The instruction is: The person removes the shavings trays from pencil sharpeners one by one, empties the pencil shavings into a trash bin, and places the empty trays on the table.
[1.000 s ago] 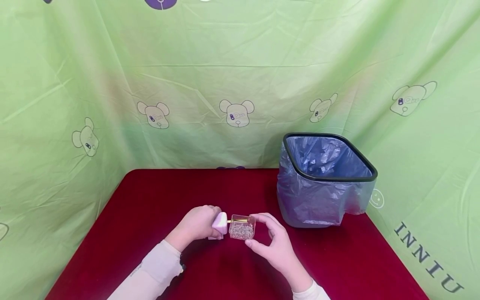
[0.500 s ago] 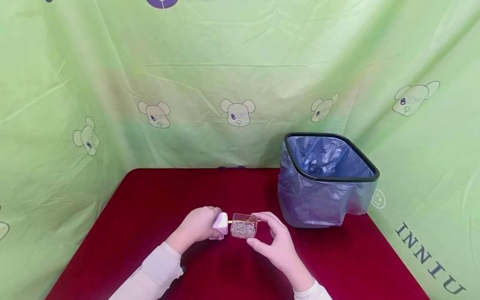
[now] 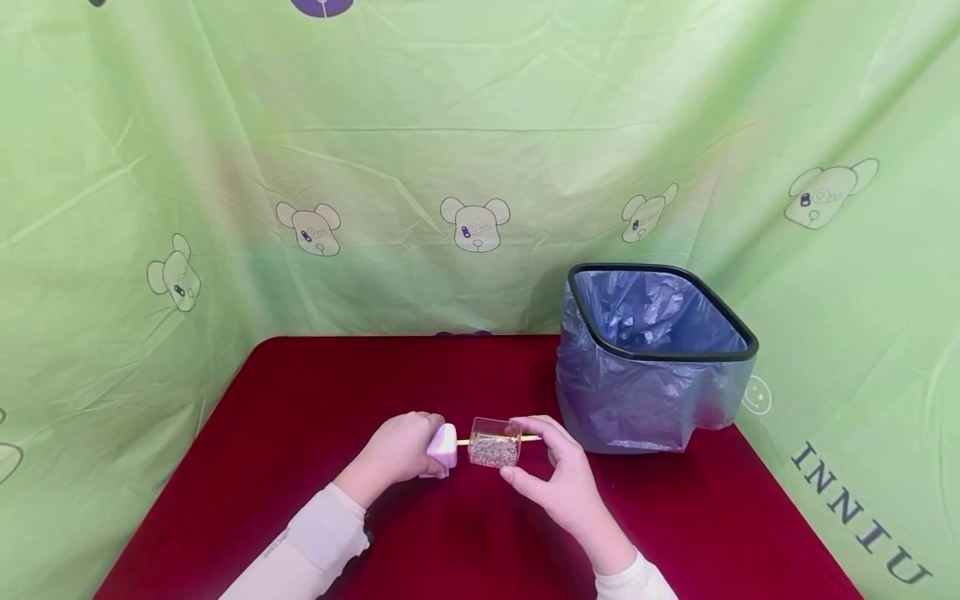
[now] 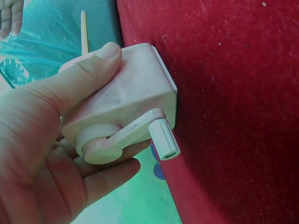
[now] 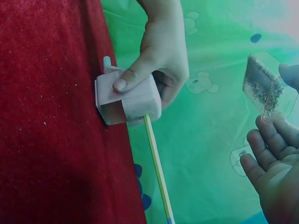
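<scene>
My left hand (image 3: pixel 401 446) grips a pink crank pencil sharpener (image 3: pixel 444 447) on the table, thumb on one side and fingers on the other. Its crank handle (image 4: pixel 163 139) shows in the left wrist view. A yellow-green pencil (image 5: pixel 158 170) sticks out of the sharpener's front. Below it, the drawer slot stands open in the right wrist view. Between thumb and fingers, my right hand (image 3: pixel 562 483) holds a clear shavings drawer (image 3: pixel 493 450) partly filled with greyish shavings. The drawer is apart from the sharpener and, in the head view, covers part of the pencil.
A bin (image 3: pixel 652 408) lined with a bluish plastic bag, with a black rim, stands at the table's back right. Dark red cloth (image 3: pixel 337 375) covers the table. Green printed curtains (image 3: pixel 390 167) hang behind and at both sides.
My right hand has moved the shavings drawer right and slightly up in the head view, widening its gap from the sharpener. More of the pencil shows. My left hand has stayed almost still.
</scene>
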`<state>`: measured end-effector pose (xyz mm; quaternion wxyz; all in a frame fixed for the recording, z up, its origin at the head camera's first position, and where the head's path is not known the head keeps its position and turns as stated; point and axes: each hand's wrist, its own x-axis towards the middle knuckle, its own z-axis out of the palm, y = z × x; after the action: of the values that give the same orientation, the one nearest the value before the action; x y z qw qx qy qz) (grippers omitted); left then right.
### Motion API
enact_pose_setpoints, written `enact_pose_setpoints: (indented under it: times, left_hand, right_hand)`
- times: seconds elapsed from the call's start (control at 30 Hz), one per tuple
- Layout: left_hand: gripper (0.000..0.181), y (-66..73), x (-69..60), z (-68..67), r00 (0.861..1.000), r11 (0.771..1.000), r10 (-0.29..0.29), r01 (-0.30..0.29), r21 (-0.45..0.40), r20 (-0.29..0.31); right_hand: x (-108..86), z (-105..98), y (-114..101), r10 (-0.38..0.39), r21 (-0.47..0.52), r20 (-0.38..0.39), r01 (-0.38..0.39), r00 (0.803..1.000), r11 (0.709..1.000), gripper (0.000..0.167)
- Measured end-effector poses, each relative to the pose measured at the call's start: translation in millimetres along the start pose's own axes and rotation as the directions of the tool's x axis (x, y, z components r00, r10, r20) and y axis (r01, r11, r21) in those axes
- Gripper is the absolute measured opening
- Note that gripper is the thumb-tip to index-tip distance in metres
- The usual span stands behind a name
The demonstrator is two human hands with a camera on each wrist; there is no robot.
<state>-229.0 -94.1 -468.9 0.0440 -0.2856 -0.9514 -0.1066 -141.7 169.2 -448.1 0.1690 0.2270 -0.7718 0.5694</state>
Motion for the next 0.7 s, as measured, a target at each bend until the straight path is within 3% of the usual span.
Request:
enact_pose_setpoints:
  times: [0.3, 0.7]
  left_hand:
    - [0.064, 1.8, 1.2, -4.0, 1.0, 1.0, 0.021, -0.021, 0.013, 0.001]
    - [0.059, 0.8, 2.6, -2.8, 1.0, 1.0, 0.005, -0.005, -0.001, 0.011]
  right_hand:
    - [3.8, -5.5, -5.1, -0.013, -0.009, -0.01, 0.013, 1.0, 1.0, 0.056]
    - [7.6, -12.2, -9.8, -0.01, -0.026, -0.032, 0.01, 0.999, 1.0, 0.053]
